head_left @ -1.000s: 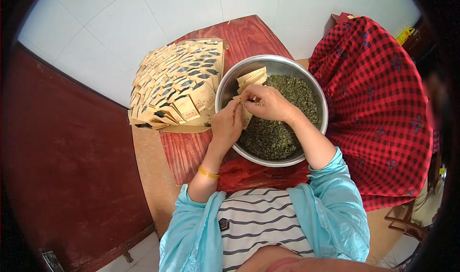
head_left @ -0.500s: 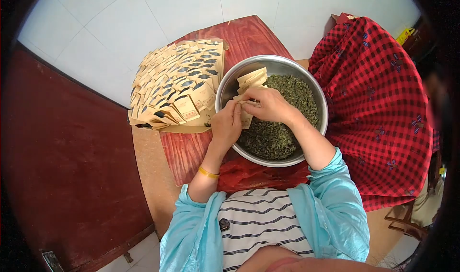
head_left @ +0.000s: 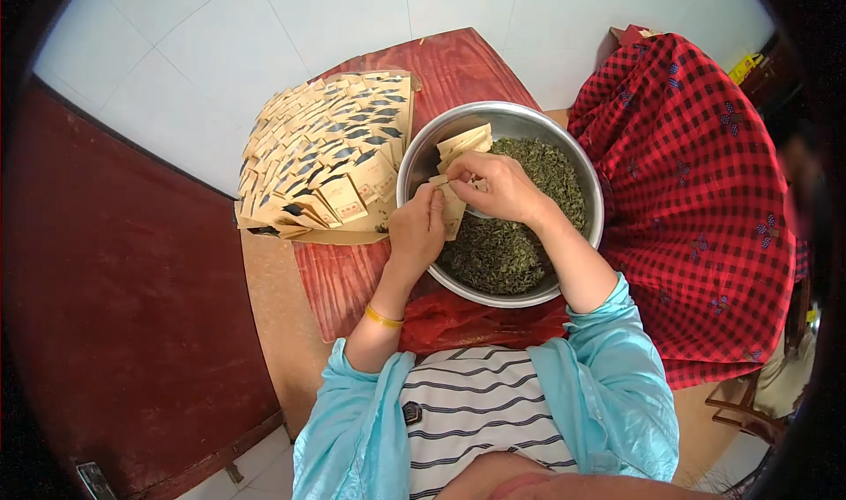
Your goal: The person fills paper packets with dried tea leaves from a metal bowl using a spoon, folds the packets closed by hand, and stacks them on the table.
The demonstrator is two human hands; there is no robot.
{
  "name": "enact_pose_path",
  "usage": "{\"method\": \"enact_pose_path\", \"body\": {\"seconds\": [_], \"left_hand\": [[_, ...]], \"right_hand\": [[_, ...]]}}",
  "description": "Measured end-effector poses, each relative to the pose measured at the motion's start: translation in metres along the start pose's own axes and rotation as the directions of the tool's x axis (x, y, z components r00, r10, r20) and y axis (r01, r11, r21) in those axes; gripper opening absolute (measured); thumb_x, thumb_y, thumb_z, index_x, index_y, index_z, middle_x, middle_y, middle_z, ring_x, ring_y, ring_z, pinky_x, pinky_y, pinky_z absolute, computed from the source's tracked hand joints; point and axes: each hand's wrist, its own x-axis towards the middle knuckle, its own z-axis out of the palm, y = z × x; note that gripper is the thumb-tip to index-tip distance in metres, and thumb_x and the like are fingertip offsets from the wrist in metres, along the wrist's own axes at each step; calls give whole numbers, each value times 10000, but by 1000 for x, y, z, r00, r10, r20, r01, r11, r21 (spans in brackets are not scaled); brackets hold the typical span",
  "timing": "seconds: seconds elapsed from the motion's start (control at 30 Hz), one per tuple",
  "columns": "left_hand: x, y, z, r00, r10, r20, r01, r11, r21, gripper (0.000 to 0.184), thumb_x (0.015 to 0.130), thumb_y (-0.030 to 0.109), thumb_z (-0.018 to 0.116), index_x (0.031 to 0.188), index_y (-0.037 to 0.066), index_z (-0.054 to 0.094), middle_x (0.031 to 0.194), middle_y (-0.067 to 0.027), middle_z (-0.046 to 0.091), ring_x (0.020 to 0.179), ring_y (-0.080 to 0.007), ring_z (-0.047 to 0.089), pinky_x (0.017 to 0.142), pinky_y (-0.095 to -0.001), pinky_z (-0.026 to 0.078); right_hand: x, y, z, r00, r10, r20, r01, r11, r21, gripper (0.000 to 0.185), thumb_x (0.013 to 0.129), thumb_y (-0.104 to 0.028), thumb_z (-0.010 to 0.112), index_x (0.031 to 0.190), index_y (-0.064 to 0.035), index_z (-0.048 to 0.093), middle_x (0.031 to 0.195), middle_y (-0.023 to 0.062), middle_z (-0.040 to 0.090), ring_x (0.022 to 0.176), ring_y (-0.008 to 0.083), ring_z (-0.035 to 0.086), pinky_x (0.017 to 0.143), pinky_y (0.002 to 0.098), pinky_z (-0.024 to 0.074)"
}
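Observation:
Over the left side of a steel basin point(head_left: 592, 222), my left hand point(head_left: 418, 229) grips a small tan paper packet point(head_left: 454, 216) by its edge. The fingers of my right hand point(head_left: 500, 188) are pinched at the packet's upper end. Dark green dried leaves point(head_left: 507, 253) are heaped in the basin. Behind my hands, a stack of similar paper packets point(head_left: 464, 141) leans against the basin's inner wall. Part of the held packet is hidden by my fingers.
Left of the basin, a cardboard box point(head_left: 352, 235) holds many upright packets point(head_left: 317, 148) with dark openings. Both stand on a red wooden table point(head_left: 463, 64). A red checked cloth point(head_left: 687, 209) drapes over something at the right. A dark red door point(head_left: 132, 280) is at the left.
My right hand has shifted slightly at the packet's top, with its fingers curled more, and more of the packet shows between my hands. My left hand stays nearly still.

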Motion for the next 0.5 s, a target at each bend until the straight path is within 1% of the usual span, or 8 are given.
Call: {"method": "enact_pose_path", "body": {"seconds": [0.13, 0.33, 0.43, 0.5], "left_hand": [[0, 0, 0, 1000, -17, 9, 17, 1000, 11, 198, 998, 228, 471, 1068, 96, 600, 776, -209, 630, 730, -427, 624, 605, -503, 466], [0, 2, -1, 1000, 10, 2, -10, 1000, 25, 183, 993, 219, 473, 1046, 91, 594, 762, -209, 625, 718, -434, 617, 599, -513, 458], [-1, 2, -2, 1000, -16, 10, 16, 1000, 6, 170, 985, 204, 478, 1037, 89, 593, 756, -209, 623, 711, -436, 615, 594, -513, 458], [-1, 0, 0, 999, 26, -25, -26, 1000, -2, 164, 978, 191, 482, 1038, 89, 596, 755, -211, 624, 708, -435, 616, 591, -511, 460]], "right_hand": [[0, -1, -1, 1000, -9, -5, 9, 1000, 2, 144, 823, -97, 678, 949, -29, 667, 869, 113, 694, 794, 237, 686, 719, 345, 541], [1, 0, -1, 1000, -21, -5, 21, 1000, -15, 154, 811, -99, 680, 946, -27, 667, 865, 117, 696, 791, 239, 687, 713, 352, 543], [1, 0, -1, 998, 51, 43, -51, 999, 11, 162, 805, -96, 674, 948, -20, 663, 851, 107, 696, 775, 222, 683, 703, 339, 540], [0, 6, 1, 997, 44, 65, -50, 995, 88, 165, 796, -73, 651, 950, -14, 659, 828, 97, 691, 751, 200, 674, 695, 323, 535]]}}
